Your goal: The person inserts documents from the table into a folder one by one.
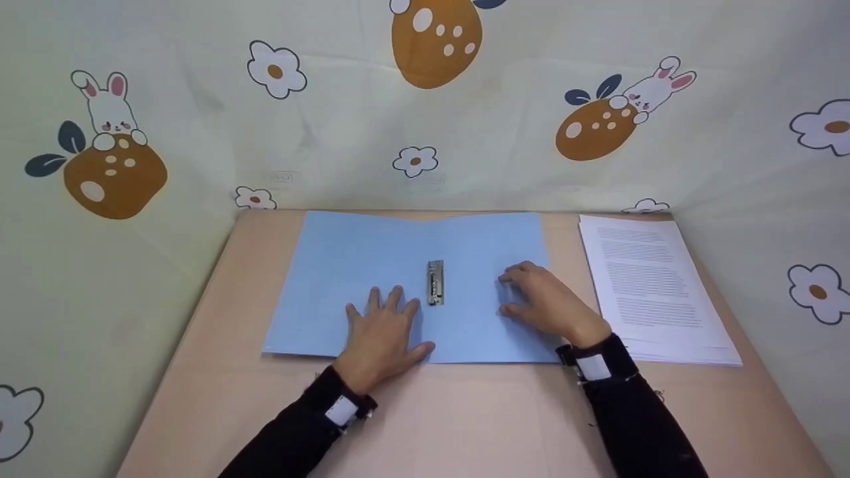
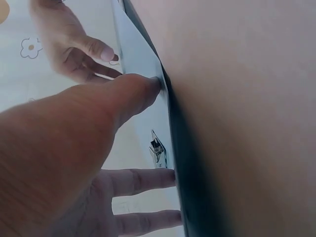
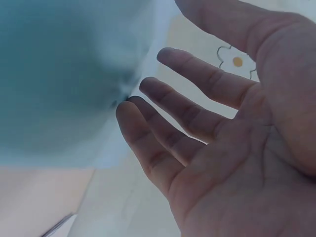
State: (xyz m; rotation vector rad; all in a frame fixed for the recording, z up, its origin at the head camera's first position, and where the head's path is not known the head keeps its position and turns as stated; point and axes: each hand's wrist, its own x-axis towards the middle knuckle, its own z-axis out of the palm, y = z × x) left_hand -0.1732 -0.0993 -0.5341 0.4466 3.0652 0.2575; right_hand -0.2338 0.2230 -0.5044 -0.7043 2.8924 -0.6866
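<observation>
A light blue folder point(image 1: 352, 259) lies spread flat, with a silver metal clip point(image 1: 435, 283) near its middle fold. My left hand point(image 1: 382, 335) rests on the folder's left half, fingers spread, thumb toward the near edge. From the left wrist, its fingertips meet the folder surface, with the clip point(image 2: 157, 149) just beyond. Over the right half is my right hand point(image 1: 551, 302), fingers loosely bent and holding nothing. The right wrist view shows that palm and its separated fingers point(image 3: 197, 84) beside the blue surface.
To the right of the folder lies a stack of printed paper point(image 1: 651, 279), close to my right forearm. The pinkish table point(image 1: 465, 425) is bounded at the back and sides by a pale cloth point(image 1: 332, 133) with rabbits and flowers.
</observation>
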